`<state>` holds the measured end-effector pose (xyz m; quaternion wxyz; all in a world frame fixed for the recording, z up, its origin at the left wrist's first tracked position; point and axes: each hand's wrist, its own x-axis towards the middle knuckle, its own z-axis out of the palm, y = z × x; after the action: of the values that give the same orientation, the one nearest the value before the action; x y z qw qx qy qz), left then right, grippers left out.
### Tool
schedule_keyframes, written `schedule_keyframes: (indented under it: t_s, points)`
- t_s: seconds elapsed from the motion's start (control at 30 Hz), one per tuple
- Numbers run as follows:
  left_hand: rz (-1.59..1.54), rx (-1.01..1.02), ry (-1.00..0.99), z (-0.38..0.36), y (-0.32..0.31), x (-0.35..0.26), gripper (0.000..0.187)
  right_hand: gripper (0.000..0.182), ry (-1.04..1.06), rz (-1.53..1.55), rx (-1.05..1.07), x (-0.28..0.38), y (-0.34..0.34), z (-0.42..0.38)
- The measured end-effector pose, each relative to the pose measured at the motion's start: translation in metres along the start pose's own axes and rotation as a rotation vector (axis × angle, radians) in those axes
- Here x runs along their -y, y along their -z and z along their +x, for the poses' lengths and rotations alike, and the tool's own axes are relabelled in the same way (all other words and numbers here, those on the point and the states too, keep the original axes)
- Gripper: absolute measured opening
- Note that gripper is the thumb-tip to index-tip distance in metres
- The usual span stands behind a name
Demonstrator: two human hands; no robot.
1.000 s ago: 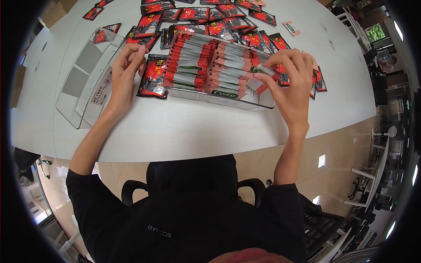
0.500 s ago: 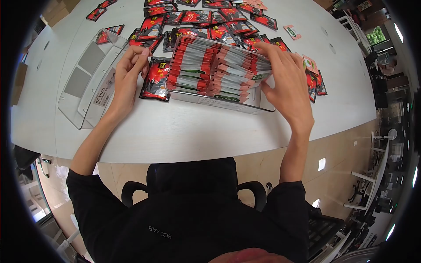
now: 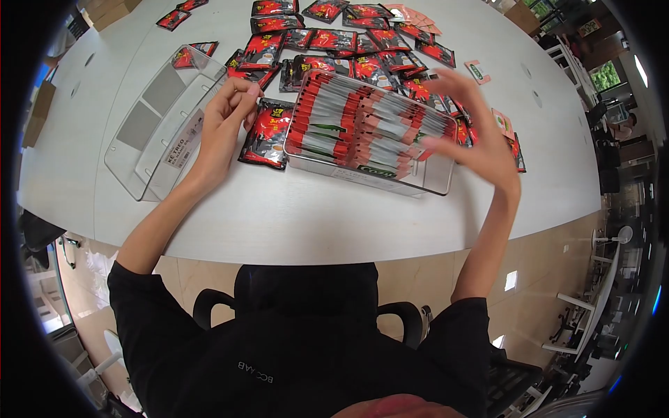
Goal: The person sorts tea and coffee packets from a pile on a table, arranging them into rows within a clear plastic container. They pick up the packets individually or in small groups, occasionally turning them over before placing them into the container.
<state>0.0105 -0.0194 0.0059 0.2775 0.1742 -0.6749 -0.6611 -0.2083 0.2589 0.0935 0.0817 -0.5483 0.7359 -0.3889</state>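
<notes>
A clear plastic box (image 3: 362, 173) stands slightly turned on the table, filled with two rows of upright sachets. The left row is red and white sachets (image 3: 324, 115); pink and white ones (image 3: 387, 129) make up the right row. Over the box's right end, my right hand (image 3: 484, 143) is open, thumb and fingers spread and blurred by motion. My left hand (image 3: 230, 118) is closed, thumb against curled fingers, at the upper left edge of a black and red coffee packet (image 3: 268, 136) lying beside the box. Whatever its fingers hold, if anything, is hidden.
Behind the box lies a loose heap of black and red packets (image 3: 331, 40). A second clear plastic container (image 3: 157, 132) lies to the left of my left hand. Pink sachets (image 3: 411, 17) are at the back, with another pink one (image 3: 477, 72) further right. The table's front edge (image 3: 306, 261) curves before me.
My right hand has lifted off the pink sachets and opened, moving right. My left hand keeps its pose by the packet. The whole view has shifted slightly.
</notes>
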Motion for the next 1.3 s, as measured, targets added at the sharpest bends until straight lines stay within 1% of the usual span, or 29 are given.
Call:
schedule_keyframes:
  t_s: [0.03,0.1,0.13,0.2,0.23,0.3,0.33,0.4,0.43,0.47,0.53,0.57,0.63,0.67,0.73,0.77,0.83,0.87,0.93,0.97,1.03,1.07,1.13,1.17,1.23,1.27,1.3]
  points:
    - [0.0,0.003,-0.004,0.0,0.0,0.0,0.019,0.063,0.023,0.093,-0.066,-0.013,0.01,0.005]
    - [0.005,-0.013,0.003,-0.001,-0.001,-0.001,0.019,0.044,-0.036,-0.004,-0.276,-0.056,0.031,0.016]
    - [0.003,-0.005,-0.007,-0.001,-0.001,-0.001,0.019,0.044,-0.034,-0.011,-0.287,-0.083,0.038,0.019]
    - [0.005,-0.011,-0.001,0.0,0.0,0.001,0.018,0.03,-0.057,-0.365,-0.52,-0.13,0.044,0.018]
    - [0.001,-0.02,0.001,-0.001,-0.001,0.0,0.018,0.03,-0.058,-0.374,-0.534,-0.138,0.043,0.013]
    - [0.008,-0.03,0.002,-0.001,-0.002,-0.003,0.018,0.029,-0.047,-0.662,-0.51,-0.15,0.045,0.003]
    - [0.019,-0.047,0.024,-0.002,-0.002,-0.002,0.018,0.029,-0.064,-0.664,-0.513,-0.138,0.047,-0.001]
    - [0.029,-0.006,0.035,-0.001,0.002,-0.001,0.018,0.031,-0.342,-0.348,-0.479,-0.115,0.055,-0.012]
    - [0.024,-0.012,0.021,-0.002,0.001,-0.001,0.017,0.032,-0.27,-0.478,-0.479,-0.129,0.066,-0.021]
    - [0.02,-0.02,0.002,-0.001,0.002,-0.001,0.017,0.032,-0.283,-0.484,-0.482,-0.131,0.07,-0.027]
    - [0.024,-0.015,0.016,0.0,0.002,0.001,0.017,0.033,-0.468,-0.217,-0.521,-0.13,0.076,-0.037]
    - [0.02,-0.022,0.019,0.001,0.002,0.001,0.017,0.033,-0.474,-0.218,-0.525,-0.132,0.079,-0.041]
    - [0.021,-0.031,0.028,-0.001,0.001,-0.001,0.016,0.04,-0.512,-0.401,-0.397,-0.137,0.082,-0.047]
    - [0.021,-0.027,0.03,-0.001,0.0,-0.001,0.016,0.04,-0.516,-0.402,-0.399,-0.139,0.081,-0.05]
    - [0.013,-0.045,0.033,-0.001,0.0,-0.001,0.016,0.056,-0.565,-0.407,-0.224,-0.139,0.077,-0.051]
    - [0.013,-0.045,0.034,-0.001,0.0,-0.001,0.016,0.056,-0.566,-0.407,-0.223,-0.142,0.077,-0.051]
    - [0.027,-0.04,0.035,-0.001,0.001,0.0,0.017,0.065,-0.547,-0.426,-0.177,-0.145,0.077,-0.049]
    - [0.027,-0.038,0.036,-0.001,0.001,0.0,0.017,0.065,-0.549,-0.425,-0.177,-0.146,0.077,-0.049]
    - [0.02,-0.032,0.029,-0.001,0.001,-0.001,0.017,0.067,-0.442,-0.48,-0.237,-0.142,0.073,-0.048]
    - [0.02,-0.027,0.028,0.0,0.001,-0.001,0.017,0.067,-0.446,-0.481,-0.241,-0.143,0.071,-0.048]
    - [0.027,-0.037,0.024,-0.001,0.0,-0.001,0.017,0.067,-0.561,-0.616,-0.336,-0.145,0.069,-0.046]
    - [0.025,-0.037,0.021,-0.001,-0.001,-0.002,0.017,0.067,-0.559,-0.618,-0.337,-0.144,0.068,-0.045]
    - [0.053,-0.044,0.037,-0.001,-0.003,-0.005,0.02,0.066,-0.61,-0.497,-0.249,-0.14,0.067,-0.042]
    - [0.052,-0.043,0.036,-0.001,-0.004,-0.005,0.02,0.066,-0.61,-0.498,-0.25,-0.141,0.065,-0.041]
    - [0.059,-0.045,0.04,-0.001,-0.003,-0.005,0.02,0.063,-0.423,-0.451,-0.349,-0.139,0.058,-0.037]
    - [0.06,-0.046,0.041,-0.001,-0.002,-0.004,0.02,0.063,-0.423,-0.45,-0.349,-0.136,0.055,-0.035]
    - [0.045,-0.045,0.037,-0.001,-0.001,-0.003,0.018,0.059,-0.448,-0.439,-0.344,-0.125,0.053,-0.031]
